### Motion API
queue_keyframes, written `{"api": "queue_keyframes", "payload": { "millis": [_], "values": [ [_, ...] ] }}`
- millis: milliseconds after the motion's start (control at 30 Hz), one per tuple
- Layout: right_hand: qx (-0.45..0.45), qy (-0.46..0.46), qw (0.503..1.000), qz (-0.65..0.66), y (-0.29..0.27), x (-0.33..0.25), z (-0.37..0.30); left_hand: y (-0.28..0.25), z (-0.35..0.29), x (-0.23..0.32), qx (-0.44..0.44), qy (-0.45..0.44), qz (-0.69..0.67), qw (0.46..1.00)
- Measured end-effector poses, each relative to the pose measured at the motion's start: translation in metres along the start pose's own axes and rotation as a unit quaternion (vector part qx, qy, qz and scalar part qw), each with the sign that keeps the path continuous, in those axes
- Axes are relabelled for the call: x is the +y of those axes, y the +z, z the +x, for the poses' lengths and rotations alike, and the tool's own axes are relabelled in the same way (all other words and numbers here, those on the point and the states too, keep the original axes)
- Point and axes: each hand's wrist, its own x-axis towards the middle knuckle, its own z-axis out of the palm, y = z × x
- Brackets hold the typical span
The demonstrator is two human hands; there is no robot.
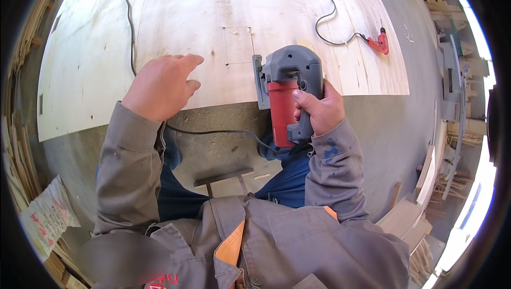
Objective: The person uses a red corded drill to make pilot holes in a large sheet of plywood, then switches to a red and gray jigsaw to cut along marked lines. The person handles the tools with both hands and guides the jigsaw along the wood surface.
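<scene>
My right hand (326,109) grips the handle of a red and grey jigsaw (283,110), thumb wrapped over the inner side. The saw is tilted on its side at the near edge of a large plywood sheet (90,60), its metal shoe facing left. A rectangle (238,46) is marked on the sheet, with small dark holes or dots at its corners and a cut or line down its right side. Left of that, my left hand (161,87) hovers over the board, fingers apart and holding nothing. The blade cannot be made out.
A red drill (380,43) lies near the sheet's right edge, its black cord (326,16) curving away. Another cord (213,131) runs below my left hand to the saw. Stacked wood strips (452,185) line the right; a white sack (50,212) sits lower left.
</scene>
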Motion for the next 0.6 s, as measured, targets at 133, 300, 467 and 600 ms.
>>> {"api": "queue_keyframes", "payload": {
  "millis": [133,300,467,600],
  "values": [
    [-0.006,0.007,0.999,0.039,0.018,-0.003,0.002,-0.005,-0.008,-0.007,0.003,-0.017,-0.006,1.000],
    [-0.012,0.031,0.997,0.076,0.036,-0.005,0.014,-0.013,-0.018,-0.016,-0.010,-0.041,-0.013,0.999],
    [-0.016,0.032,0.997,0.066,0.052,-0.004,0.021,-0.015,-0.031,-0.028,0.032,-0.031,-0.018,0.999],
    [-0.020,0.038,0.997,0.058,0.062,0.001,0.028,-0.015,-0.041,-0.035,0.064,-0.015,-0.020,0.998]
  ]
}}
